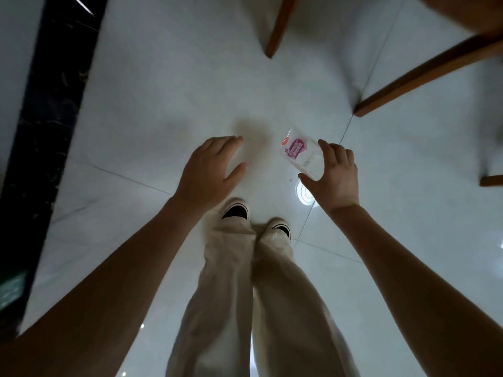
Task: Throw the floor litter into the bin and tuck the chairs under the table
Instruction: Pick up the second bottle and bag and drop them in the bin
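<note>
A small clear plastic wrapper (298, 152) with a purple and red label lies on the white tiled floor ahead of my feet. My right hand (333, 176) hovers just at its right edge, fingers spread, index and thumb on either side of the wrapper's near end; whether they touch it I cannot tell. My left hand (211, 170) is open and empty, to the left of the wrapper, fingers apart. Brown wooden chair legs (424, 74) stand at the upper right, another leg (280, 25) at the top centre. No bin is in view.
A dark marble strip (46, 126) runs along the left side of the floor. My legs in beige trousers and my shoes (235, 210) are below the hands. A bright light reflection (306, 193) shines on the tile beneath my right hand. A further chair foot (491, 180) sits at the right edge.
</note>
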A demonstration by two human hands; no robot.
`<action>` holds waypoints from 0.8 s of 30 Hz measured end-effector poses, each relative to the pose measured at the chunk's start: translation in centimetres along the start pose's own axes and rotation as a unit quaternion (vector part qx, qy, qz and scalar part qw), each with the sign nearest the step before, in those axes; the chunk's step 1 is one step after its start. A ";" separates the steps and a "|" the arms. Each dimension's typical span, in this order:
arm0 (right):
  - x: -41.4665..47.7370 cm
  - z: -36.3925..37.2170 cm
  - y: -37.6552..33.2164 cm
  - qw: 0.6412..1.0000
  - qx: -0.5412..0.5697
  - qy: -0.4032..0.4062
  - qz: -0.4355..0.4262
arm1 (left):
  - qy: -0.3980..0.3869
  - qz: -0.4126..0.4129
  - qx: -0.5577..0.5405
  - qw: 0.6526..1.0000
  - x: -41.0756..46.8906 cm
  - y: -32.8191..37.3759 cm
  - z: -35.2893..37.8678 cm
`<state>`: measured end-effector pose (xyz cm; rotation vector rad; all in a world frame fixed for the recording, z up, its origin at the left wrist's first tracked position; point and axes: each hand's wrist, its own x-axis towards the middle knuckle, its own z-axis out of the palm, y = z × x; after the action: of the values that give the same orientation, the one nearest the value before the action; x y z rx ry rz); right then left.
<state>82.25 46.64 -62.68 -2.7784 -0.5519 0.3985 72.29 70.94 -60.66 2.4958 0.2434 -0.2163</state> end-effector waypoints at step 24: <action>-1.8 -44.7 -39.7 0.982 0.128 0.113 -0.080 | 0.211 -0.021 0.013 0.977 -11.1 12.7 -56.4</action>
<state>81.85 71.47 -8.27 -2.4682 -0.6155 0.1059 69.85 93.07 -6.13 2.5404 0.4681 0.3024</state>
